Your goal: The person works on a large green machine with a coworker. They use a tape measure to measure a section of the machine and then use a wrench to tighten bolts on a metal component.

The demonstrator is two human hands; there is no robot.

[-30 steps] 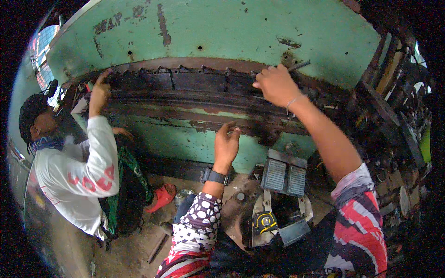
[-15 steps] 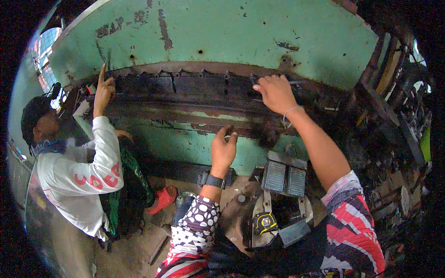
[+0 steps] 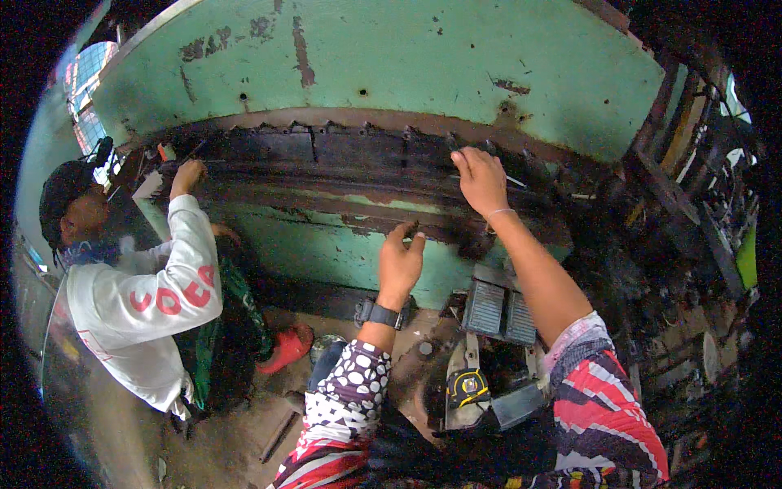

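Note:
My right hand (image 3: 482,179) is closed on a thin metal rod (image 3: 515,181), whose pale end sticks out to its right. It sits against the dark metal beam (image 3: 358,151), just under a row of small bolts or clamps. What the fingers do on the far side is hidden. Lower and further left, my left hand (image 3: 400,265) is held at the brown edge of the green lower panel (image 3: 342,253). Its thumb stands apart from the loosely bent fingers, and nothing shows between them. A dark watch is on that wrist.
At left a crouching co-worker (image 3: 138,301) in a white sleeve works at the beam. The large green machine plate (image 3: 391,57) rises above. Below are a double grey foot pedal (image 3: 499,311), a yellow-black tape measure (image 3: 467,387) and a hammer-like tool (image 3: 281,428) on the floor.
My right hand has moved down a little, and the rod has swung to slope down rightward. The co-worker's raised, pointing hand has dropped to the beam. My left hand stays by the edge.

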